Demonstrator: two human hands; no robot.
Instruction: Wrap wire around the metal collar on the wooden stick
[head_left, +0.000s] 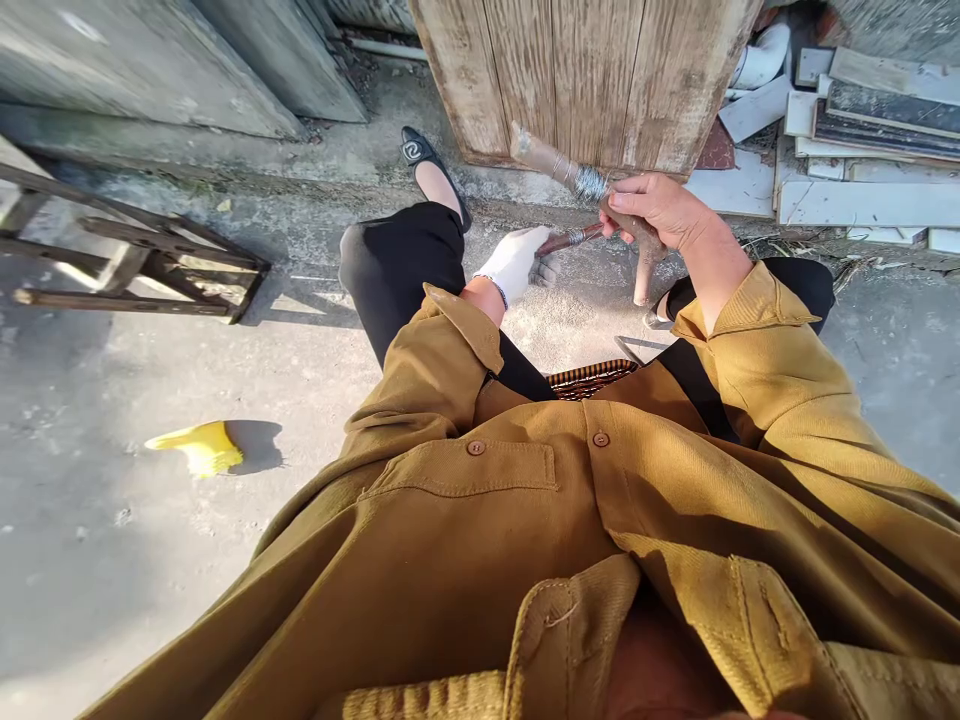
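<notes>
From the head cam: white-gloved left hand (519,262) is closed around the left end of a wire-wrapped stick (576,237). Bare right hand (661,206) grips a forked wooden branch (648,240) mid-length, wire coil poking out leftward, just above the stick.

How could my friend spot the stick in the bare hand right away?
Find the big wooden panel at the top middle. By its lower edge, the bare right hand grips the wire-wound stick. Unlike the thinner rod in the gloved left hand, it has a short stub branching off near one end.
</notes>
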